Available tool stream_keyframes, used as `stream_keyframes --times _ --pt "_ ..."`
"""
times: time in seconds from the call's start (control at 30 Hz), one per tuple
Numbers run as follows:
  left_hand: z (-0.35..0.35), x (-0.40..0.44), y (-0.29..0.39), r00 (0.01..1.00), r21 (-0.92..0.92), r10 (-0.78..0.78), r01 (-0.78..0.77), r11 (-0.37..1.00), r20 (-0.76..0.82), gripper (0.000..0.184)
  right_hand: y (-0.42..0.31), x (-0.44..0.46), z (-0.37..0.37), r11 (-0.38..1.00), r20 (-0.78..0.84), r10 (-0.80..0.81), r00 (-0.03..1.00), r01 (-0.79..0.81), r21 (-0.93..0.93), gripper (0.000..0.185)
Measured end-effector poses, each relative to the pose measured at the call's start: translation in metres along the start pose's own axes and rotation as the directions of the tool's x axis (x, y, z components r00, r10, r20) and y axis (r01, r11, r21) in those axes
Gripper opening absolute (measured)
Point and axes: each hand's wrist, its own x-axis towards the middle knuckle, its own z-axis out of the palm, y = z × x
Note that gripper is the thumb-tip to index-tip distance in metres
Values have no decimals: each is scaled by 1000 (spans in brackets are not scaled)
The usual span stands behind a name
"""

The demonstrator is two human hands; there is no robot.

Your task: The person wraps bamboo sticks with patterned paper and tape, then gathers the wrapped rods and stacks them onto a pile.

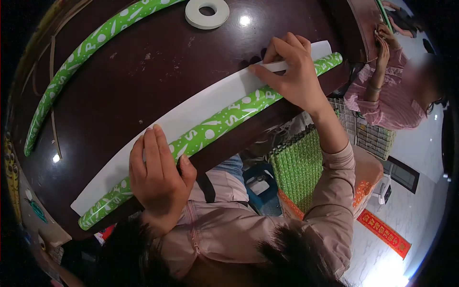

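Note:
A long sheet of green paper with white printed letters and vegetable shapes, partly rolled into a tube (pixel 210 131), lies along the near table edge. Its white underside (pixel 191 103) shows as a flap behind the tube. My left hand (pixel 160 177) lies over the tube's left part, fingers stretched flat on the white flap and thumb apart. Toward the right end, my right hand (pixel 291 71) has curled fingers and a thumb at a narrow white strip (pixel 271 66) along the flap. Whether this strip is tape or the paper's edge I cannot tell.
A tape roll (pixel 207 20) lies at the back of the dark table (pixel 129 81). A curved green printed roll (pixel 71 62) stretches across the left. Green-handled scissors (pixel 37 210) sit far left. Another person (pixel 382 91) works at right, beside a wire basket (pixel 370 138). Stacked green rolls (pixel 299 165) stand below.

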Motion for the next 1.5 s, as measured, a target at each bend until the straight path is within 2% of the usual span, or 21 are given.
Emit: stream_keyframes --times 0.27,0.4,0.47,0.63,0.73,0.83,1.03,1.1,1.23,1.33,1.5 --pt "-5 0 -13 992 13 91 -90 996 -91 54 -13 0 2 1000 -8 20 1000 -20 -15 24" --pt "-23 -14 -35 1000 5 27 -27 1000 -2 50 -40 1 11 1000 -36 31 999 -31 5 23" --pt "-13 -33 -56 978 17 130 -129 991 -161 47 -61 -4 20 999 -49 35 998 -33 41 22" --pt "-28 -45 -66 999 66 16 -13 998 -49 48 -88 -3 30 995 -40 74 996 -71 67 23" --pt "-25 -38 -55 996 130 11 0 992 -88 50 -88 -2 31 994 -21 84 996 -82 69 22" --pt "-21 -20 -31 999 158 -39 45 987 -38 48 -85 -1 28 994 -20 77 997 -75 80 22" --pt "-22 22 7 997 32 -69 67 997 45 53 -79 9 23 990 -17 99 995 -97 103 22" --pt "-25 42 17 995 53 86 -83 995 -52 57 -73 14 19 988 -12 109 994 -107 109 22" --pt "-10 56 40 985 -79 127 -136 988 -113 48 -73 11 23 988 -37 104 994 -99 116 23" --pt "-9 70 53 987 -153 134 -147 977 -93 48 -69 11 22 985 -28 121 992 -116 129 24" --pt "-4 76 55 982 -102 169 -178 979 -89 47 -54 13 12 986 -14 102 995 -99 132 23"
